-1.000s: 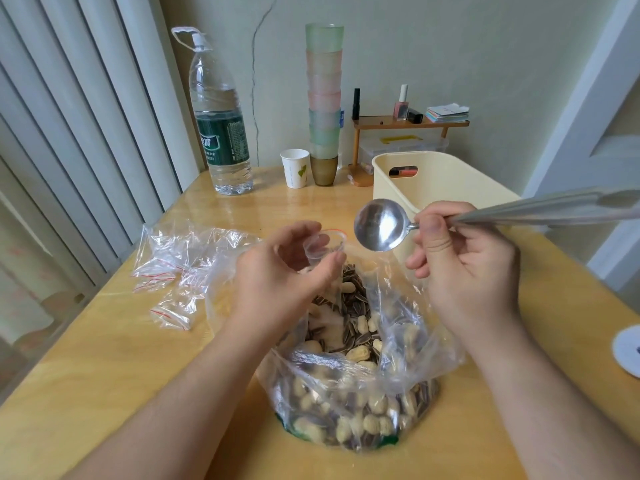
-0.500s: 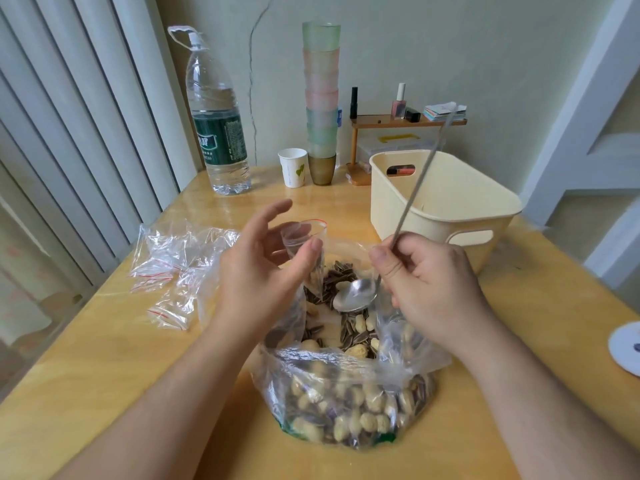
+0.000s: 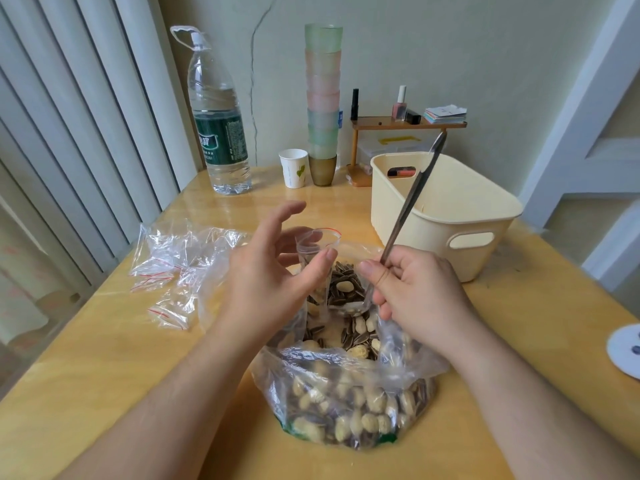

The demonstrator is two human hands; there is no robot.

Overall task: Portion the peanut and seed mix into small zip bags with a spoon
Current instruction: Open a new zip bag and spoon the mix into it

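Flanking the big bag (image 3: 346,393): spare zip bags (image 3: 166,268), cream bin (image 3: 440,209).

scooping mix beside an open zip bag

the left hand (image 3: 273,282) pinches a small zip bag (image 3: 317,258) open over the big bag of peanut and seed mix (image 3: 349,393) on the worktop (image 3: 104,375). the right hand (image 3: 419,299) grips the spoon (image 3: 410,206), handle tilted up toward the cream basket (image 3: 450,216), bowl down among the seeds. spare zip bags (image 3: 173,268) lie to the left.
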